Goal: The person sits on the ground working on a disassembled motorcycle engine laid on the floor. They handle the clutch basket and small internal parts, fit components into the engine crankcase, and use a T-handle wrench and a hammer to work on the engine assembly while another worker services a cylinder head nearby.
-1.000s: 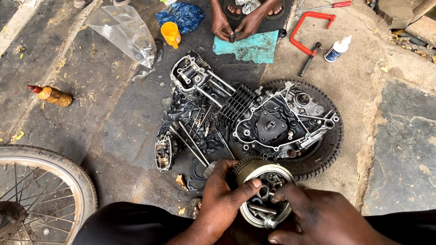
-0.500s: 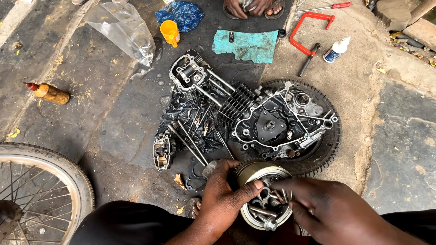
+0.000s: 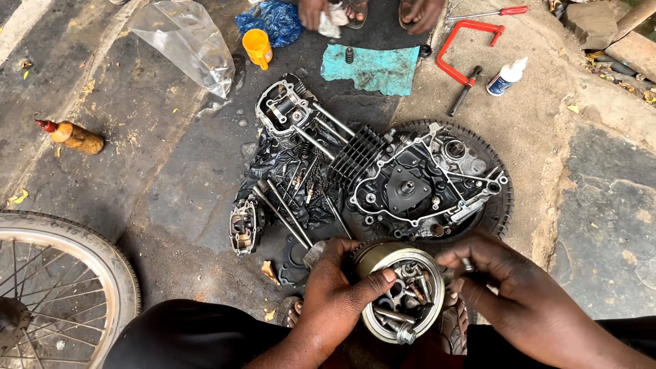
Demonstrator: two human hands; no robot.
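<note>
Left hand [image 3: 335, 290] keeps its grip on the round metal drum [image 3: 400, 290], just below the engine case [image 3: 417, 184]. Right hand [image 3: 509, 283] has drawn back from the drum, fingers pinching a small bolt [image 3: 467, 264].

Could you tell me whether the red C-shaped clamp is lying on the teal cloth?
No, the red C-shaped metal clamp lies on the bare ground to the right of the teal cloth, apart from it.
</note>
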